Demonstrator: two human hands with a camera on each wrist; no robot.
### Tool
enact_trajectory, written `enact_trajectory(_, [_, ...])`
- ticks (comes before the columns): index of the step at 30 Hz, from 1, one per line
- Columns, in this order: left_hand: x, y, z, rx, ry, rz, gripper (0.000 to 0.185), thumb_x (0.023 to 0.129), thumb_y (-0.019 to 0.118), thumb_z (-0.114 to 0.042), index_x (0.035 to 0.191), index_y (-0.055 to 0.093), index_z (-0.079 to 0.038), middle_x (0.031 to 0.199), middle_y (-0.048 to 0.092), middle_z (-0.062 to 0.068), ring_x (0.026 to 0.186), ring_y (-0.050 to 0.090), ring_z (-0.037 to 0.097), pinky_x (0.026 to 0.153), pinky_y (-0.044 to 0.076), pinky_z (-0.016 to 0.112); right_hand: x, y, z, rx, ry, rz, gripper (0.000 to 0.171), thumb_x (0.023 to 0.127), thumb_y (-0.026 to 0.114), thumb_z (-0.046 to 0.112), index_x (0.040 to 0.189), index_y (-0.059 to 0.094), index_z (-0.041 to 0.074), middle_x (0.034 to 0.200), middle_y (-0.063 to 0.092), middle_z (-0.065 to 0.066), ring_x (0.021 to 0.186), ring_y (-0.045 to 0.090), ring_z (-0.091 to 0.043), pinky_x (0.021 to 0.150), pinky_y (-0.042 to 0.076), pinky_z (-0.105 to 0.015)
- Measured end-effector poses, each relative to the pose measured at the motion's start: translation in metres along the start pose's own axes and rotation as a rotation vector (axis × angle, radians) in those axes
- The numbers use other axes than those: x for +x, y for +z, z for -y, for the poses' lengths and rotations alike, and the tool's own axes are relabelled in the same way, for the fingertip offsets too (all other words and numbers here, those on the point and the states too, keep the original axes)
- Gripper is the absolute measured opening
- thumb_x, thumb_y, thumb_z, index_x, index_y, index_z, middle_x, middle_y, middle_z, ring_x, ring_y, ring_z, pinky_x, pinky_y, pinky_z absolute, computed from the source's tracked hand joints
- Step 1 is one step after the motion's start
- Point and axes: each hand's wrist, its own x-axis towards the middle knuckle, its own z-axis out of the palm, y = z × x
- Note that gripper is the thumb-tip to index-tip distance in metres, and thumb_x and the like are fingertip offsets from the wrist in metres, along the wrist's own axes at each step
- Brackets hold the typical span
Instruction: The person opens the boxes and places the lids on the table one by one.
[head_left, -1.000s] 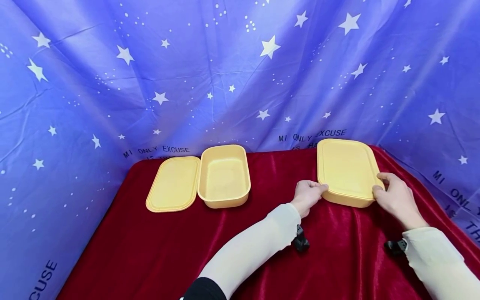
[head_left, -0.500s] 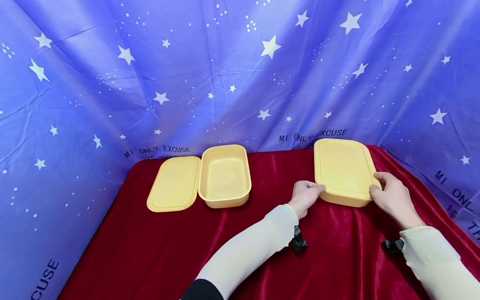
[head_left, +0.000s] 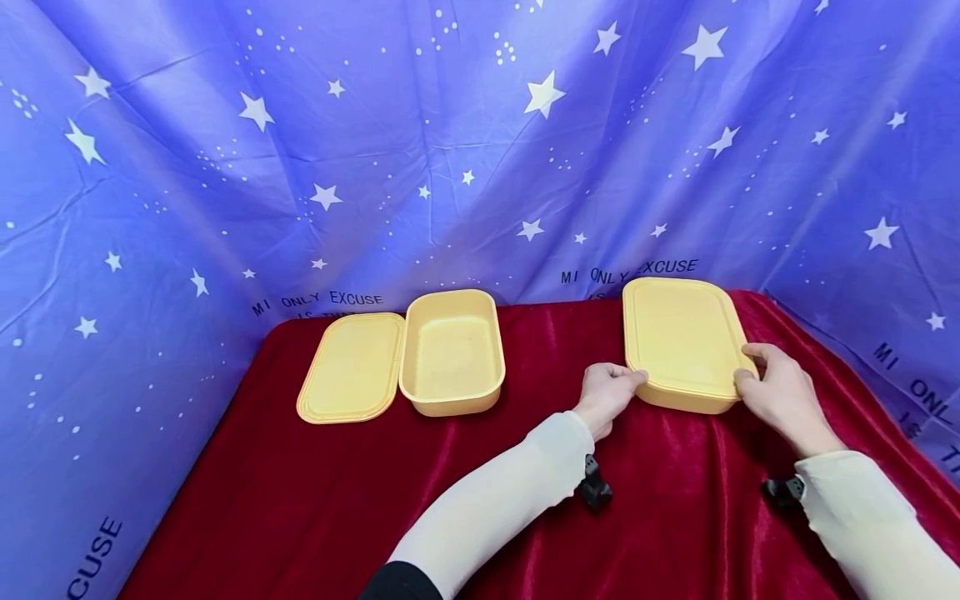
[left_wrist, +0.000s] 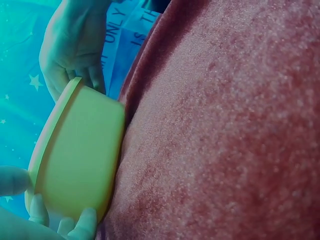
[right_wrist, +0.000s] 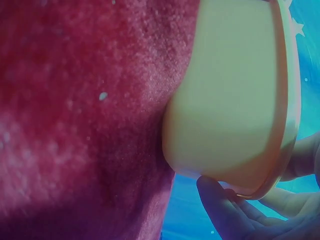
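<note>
A yellow rectangular food container with its lid on [head_left: 682, 342] stands on the right part of the red cloth. My left hand [head_left: 606, 393] grips its front left corner, thumb at the lid's edge. At the right side, near the front corner, my right hand [head_left: 783, 396] holds it with the thumb on the lid's rim. Fingers [left_wrist: 85, 225] lie against the container's wall in the left wrist view. Below the lid's edge, the right wrist view has right-hand fingers [right_wrist: 220, 205] on the wall.
An uncovered yellow container [head_left: 452, 354] stands left of centre, its inside facing up. Close beside it on the left lies a flat yellow lid [head_left: 351, 368]. Red velvety cloth [head_left: 315, 500] covers the table. A blue star-patterned curtain [head_left: 420, 125] hangs behind and at both sides.
The lidded container has slid slightly left across the cloth, both hands moving along with their grip on it. The uncovered container and loose lid keep their places; the head view has shifted a little.
</note>
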Motion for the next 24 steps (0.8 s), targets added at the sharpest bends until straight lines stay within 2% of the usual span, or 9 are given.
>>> enact_trajectory(10, [-0.0001, -0.0025, 0.0038, -0.041, 0.0, 0.006, 0.02, 0.081, 0.076, -0.018, 0.071, 0.061, -0.01, 0.075, 0.056, -0.003, 0.069, 0.05, 0.011, 0.068, 0.043, 0.03, 0.0015, 0.0027, 0.0024, 0.001, -0.011, 0.004, 0.045, 0.092, 0.047, 0.012, 0.129, 0.043, -0.013, 0.119, 0.049, -0.037, 0.099, 0.047, -0.046, 0.081, 0.037, -0.056])
enact_trajectory(24, [-0.001, -0.0091, 0.0042, -0.062, 0.021, 0.003, 0.019, 0.08, 0.076, -0.016, 0.07, 0.062, -0.01, 0.074, 0.057, -0.004, 0.07, 0.05, 0.009, 0.07, 0.043, 0.028, 0.0038, 0.006, 0.006, -0.002, -0.022, 0.011, 0.044, 0.092, 0.047, 0.012, 0.129, 0.043, -0.013, 0.12, 0.049, -0.037, 0.097, 0.047, -0.044, 0.081, 0.037, -0.055])
